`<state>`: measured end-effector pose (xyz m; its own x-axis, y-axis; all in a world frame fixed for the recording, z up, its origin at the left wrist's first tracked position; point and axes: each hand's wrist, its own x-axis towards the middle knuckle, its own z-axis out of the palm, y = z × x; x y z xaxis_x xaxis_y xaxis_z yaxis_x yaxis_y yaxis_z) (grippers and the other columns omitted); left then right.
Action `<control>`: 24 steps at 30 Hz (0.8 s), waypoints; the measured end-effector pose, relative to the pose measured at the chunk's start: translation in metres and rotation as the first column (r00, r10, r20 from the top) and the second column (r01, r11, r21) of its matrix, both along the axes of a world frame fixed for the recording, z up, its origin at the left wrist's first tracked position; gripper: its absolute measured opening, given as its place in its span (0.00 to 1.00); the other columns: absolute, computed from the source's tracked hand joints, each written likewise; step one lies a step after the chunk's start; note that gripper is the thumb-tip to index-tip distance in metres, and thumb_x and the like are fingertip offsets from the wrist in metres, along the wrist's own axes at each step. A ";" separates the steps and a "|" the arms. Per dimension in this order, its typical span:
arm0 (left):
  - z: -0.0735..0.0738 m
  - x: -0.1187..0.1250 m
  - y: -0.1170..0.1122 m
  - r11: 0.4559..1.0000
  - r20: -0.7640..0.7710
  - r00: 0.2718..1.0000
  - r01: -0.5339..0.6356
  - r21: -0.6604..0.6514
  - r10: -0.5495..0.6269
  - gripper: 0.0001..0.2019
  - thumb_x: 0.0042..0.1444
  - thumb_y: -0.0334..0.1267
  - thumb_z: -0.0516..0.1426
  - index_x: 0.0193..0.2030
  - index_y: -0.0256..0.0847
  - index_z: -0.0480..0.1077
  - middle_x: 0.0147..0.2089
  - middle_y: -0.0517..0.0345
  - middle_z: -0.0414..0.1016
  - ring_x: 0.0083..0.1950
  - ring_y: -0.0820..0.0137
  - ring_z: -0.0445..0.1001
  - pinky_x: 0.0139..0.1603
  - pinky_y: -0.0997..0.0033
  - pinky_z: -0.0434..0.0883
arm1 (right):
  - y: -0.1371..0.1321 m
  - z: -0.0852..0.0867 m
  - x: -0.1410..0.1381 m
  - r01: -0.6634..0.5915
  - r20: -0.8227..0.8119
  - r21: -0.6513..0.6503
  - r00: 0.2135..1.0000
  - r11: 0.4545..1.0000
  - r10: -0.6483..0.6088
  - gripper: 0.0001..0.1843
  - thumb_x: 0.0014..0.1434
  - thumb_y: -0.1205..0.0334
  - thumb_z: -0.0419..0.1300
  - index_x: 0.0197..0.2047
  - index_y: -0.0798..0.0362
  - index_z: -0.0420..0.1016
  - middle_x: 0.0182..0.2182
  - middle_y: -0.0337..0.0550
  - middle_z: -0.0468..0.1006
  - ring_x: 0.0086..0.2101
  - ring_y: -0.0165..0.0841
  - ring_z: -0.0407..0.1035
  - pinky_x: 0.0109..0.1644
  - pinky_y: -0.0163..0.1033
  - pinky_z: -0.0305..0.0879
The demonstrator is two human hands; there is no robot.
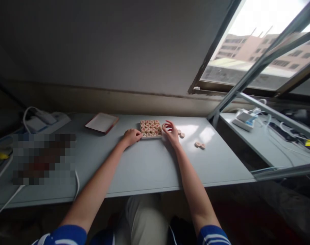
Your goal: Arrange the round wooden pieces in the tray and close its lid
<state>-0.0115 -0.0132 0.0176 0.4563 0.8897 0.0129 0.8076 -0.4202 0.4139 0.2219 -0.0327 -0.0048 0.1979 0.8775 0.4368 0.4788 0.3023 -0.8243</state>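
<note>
A shallow box [151,137] on the desk holds rows of round wooden Chinese chess pieces [148,130] with carved red and dark characters. My left hand [132,136] rests at the box's left front corner, its fingers curled closed against that edge. Over the right side of the box, my right hand [171,133] pinches a round Chinese chess piece between thumb and fingers, with the other fingers raised. Loose pieces [182,135] lie just right of that hand, partly hidden by it. Two more pieces [200,145] touch each other farther right.
An open box lid [101,123] lies at the left back of the grey desk [144,170]. Power strips and cables [46,120] are at the far left. A metal frame post [216,117] stands at the right, with chargers [244,119] on the surface beyond.
</note>
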 end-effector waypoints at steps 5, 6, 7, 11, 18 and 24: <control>-0.004 -0.002 0.004 1.000 0.008 1.000 0.025 -0.005 -0.025 0.16 0.49 0.39 0.46 0.19 0.37 0.69 0.20 0.59 0.70 0.24 0.73 0.63 0.28 0.75 0.52 | 0.000 0.004 -0.002 -0.074 0.126 0.034 0.990 0.997 0.069 0.22 0.53 0.55 0.56 0.50 0.52 0.63 0.40 0.44 0.73 0.39 0.34 0.66 0.41 0.39 0.62; -0.004 -0.002 0.004 1.000 0.010 0.999 0.030 -0.002 -0.030 0.16 0.49 0.39 0.46 0.19 0.37 0.69 0.20 0.59 0.70 0.24 0.73 0.63 0.28 0.75 0.52 | -0.001 0.005 -0.004 -0.081 0.178 0.029 0.981 0.996 0.074 0.19 0.53 0.54 0.56 0.47 0.52 0.66 0.39 0.44 0.73 0.39 0.34 0.66 0.42 0.40 0.62; -0.004 -0.002 0.004 0.999 0.012 0.999 0.035 0.003 -0.035 0.16 0.49 0.39 0.46 0.20 0.37 0.70 0.20 0.59 0.70 0.24 0.73 0.62 0.28 0.75 0.52 | -0.001 0.005 -0.006 -0.083 0.229 0.025 0.970 0.996 0.075 0.17 0.53 0.53 0.55 0.45 0.52 0.68 0.38 0.44 0.73 0.38 0.35 0.66 0.42 0.40 0.61; -0.005 -0.002 0.005 0.999 -0.002 0.999 0.042 0.027 -0.042 0.16 0.49 0.39 0.46 0.20 0.37 0.70 0.21 0.58 0.70 0.24 0.74 0.63 0.27 0.75 0.51 | 0.001 0.003 -0.012 -0.054 0.345 0.031 0.938 0.998 0.040 0.15 0.55 0.54 0.54 0.43 0.52 0.69 0.38 0.44 0.73 0.37 0.34 0.66 0.41 0.40 0.60; -0.001 -0.001 0.002 0.999 -0.018 0.999 0.034 0.005 -0.033 0.16 0.50 0.38 0.46 0.23 0.36 0.72 0.23 0.57 0.71 0.25 0.74 0.63 0.29 0.75 0.51 | -0.002 0.005 -0.012 0.009 0.548 0.038 0.836 0.999 -0.029 0.12 0.56 0.55 0.54 0.43 0.47 0.71 0.41 0.42 0.72 0.42 0.37 0.63 0.43 0.40 0.54; 0.000 -0.001 0.001 0.999 0.005 0.999 0.033 0.017 -0.033 0.16 0.49 0.38 0.46 0.20 0.36 0.70 0.21 0.57 0.69 0.24 0.74 0.62 0.28 0.75 0.51 | -0.002 0.003 -0.007 0.008 0.580 0.034 0.814 0.999 -0.026 0.11 0.55 0.55 0.54 0.41 0.47 0.71 0.42 0.42 0.70 0.42 0.37 0.62 0.43 0.40 0.53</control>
